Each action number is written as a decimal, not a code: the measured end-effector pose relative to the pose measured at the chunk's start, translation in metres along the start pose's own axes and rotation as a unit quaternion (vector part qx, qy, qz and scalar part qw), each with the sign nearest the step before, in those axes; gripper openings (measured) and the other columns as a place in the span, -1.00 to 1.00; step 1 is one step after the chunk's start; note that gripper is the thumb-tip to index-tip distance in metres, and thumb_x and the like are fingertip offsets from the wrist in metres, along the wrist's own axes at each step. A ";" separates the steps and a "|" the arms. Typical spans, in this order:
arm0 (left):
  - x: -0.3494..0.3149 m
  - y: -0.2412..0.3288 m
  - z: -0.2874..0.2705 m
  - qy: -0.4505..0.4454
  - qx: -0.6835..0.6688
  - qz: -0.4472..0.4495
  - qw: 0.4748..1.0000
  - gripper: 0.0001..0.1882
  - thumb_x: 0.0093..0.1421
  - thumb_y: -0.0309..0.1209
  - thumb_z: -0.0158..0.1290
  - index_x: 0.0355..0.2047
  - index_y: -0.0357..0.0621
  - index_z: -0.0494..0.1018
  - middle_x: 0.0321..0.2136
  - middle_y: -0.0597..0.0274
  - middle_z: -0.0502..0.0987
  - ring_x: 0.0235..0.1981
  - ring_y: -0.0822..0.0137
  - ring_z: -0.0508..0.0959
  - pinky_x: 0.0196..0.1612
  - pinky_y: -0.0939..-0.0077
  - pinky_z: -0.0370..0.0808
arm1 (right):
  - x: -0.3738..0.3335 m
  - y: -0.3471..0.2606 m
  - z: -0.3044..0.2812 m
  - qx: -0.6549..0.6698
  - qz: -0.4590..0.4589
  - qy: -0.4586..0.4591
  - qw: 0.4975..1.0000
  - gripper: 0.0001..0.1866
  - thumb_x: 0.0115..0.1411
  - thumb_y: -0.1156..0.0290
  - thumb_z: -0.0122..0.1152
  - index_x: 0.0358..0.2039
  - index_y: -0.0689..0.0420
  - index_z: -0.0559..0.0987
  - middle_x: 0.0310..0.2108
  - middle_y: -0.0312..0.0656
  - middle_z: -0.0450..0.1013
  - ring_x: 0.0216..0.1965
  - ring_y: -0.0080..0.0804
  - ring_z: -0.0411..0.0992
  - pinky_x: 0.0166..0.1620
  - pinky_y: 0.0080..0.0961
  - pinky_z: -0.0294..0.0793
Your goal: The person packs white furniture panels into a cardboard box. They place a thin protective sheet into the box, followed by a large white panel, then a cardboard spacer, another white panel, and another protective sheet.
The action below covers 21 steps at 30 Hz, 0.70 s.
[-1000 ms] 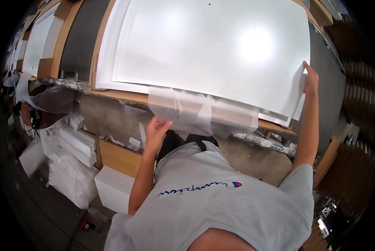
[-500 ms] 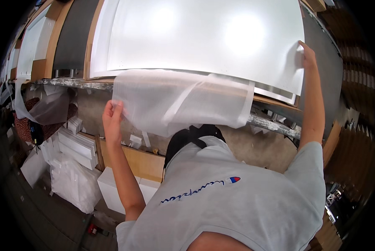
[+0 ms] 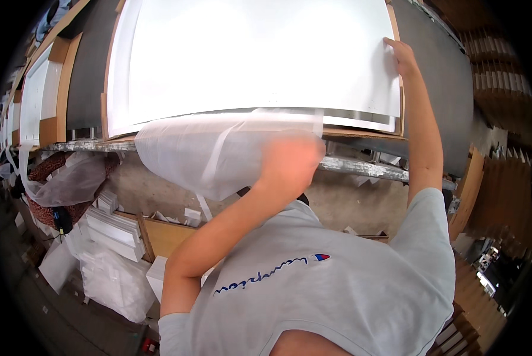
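Observation:
A large white panel (image 3: 248, 65) lies tilted in a cardboard box (image 3: 349, 134) in front of me, its near edge slightly above the box's edge. At the panel's right edge, my right hand (image 3: 402, 58) is closed on the rim, with some fingers hidden. A translucent white foam sheet (image 3: 189, 151) hangs out from under the panel's near edge, over the box side. My left hand (image 3: 293, 159) is in front of the sheet's right part. It is smeared by motion, so its fingers and any hold on the sheet cannot be made out.
The box rests on a conveyor with a worn metal rail (image 3: 361, 168). Another cardboard box with a white panel (image 3: 35, 98) stands farther left. Below on the left are white strips (image 3: 114, 228), a clear plastic bag (image 3: 114, 285) and a patterned reddish bundle (image 3: 76, 210).
My left hand has swung right from the sheet's left corner to its right part. The panel's right side has come down into the box, my right hand still at its edge.

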<state>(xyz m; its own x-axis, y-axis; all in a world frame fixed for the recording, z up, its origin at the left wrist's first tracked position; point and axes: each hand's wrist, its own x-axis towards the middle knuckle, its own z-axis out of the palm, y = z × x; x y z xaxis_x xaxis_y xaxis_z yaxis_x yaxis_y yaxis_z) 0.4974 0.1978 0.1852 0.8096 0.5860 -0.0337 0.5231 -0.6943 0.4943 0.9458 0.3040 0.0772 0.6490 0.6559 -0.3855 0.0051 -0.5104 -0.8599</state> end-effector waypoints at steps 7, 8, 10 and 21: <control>0.050 0.042 0.024 0.039 -0.033 -0.023 0.998 -0.82 0.06 -0.38 0.10 -0.33 -0.12 0.39 -0.42 0.17 0.47 -0.37 0.13 0.54 -0.31 0.19 0.45 | 0.003 0.003 0.010 -0.022 0.016 0.022 0.999 -0.60 0.07 0.30 0.32 -0.19 0.36 0.54 -0.31 -0.05 0.48 -0.32 -0.30 0.46 -0.27 -0.41 0.46; 0.050 0.048 0.038 0.012 -0.037 -0.007 0.999 -0.80 0.06 -0.39 0.10 -0.30 -0.13 0.40 -0.39 0.16 0.48 -0.34 0.12 0.53 -0.28 0.20 0.45 | 0.003 0.003 0.013 -0.006 0.011 0.011 1.000 -0.60 0.06 0.29 0.32 -0.19 0.36 0.55 -0.32 -0.06 0.48 -0.34 -0.30 0.46 -0.29 -0.42 0.46; 0.049 0.054 0.054 -0.042 -0.046 0.032 0.998 -0.75 0.05 -0.41 0.10 -0.23 -0.16 0.41 -0.34 0.14 0.50 -0.28 0.10 0.53 -0.22 0.21 0.46 | -0.001 -0.002 0.014 0.016 -0.003 -0.003 1.000 -0.60 0.06 0.29 0.33 -0.20 0.36 0.56 -0.35 -0.07 0.48 -0.38 -0.31 0.45 -0.33 -0.43 0.44; -0.003 -0.101 -0.051 0.222 0.058 -0.112 0.967 -0.69 0.18 -0.32 0.08 -0.11 -0.20 0.49 -0.12 0.00 0.51 -0.02 0.03 0.45 0.06 0.22 0.37 | -0.031 0.020 0.034 0.021 -0.014 -0.001 1.000 -0.30 0.01 0.16 0.33 -0.03 0.52 0.41 0.00 0.20 0.34 0.01 -0.07 0.31 0.05 -0.21 0.31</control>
<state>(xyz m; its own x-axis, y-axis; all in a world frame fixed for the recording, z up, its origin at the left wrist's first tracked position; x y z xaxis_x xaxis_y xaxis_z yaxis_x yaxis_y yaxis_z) 0.4283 0.2874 0.1799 0.4930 0.8303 0.2600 0.7186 -0.5570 0.4163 0.9002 0.2925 0.0603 0.6479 0.6705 -0.3616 -0.0080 -0.4686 -0.8834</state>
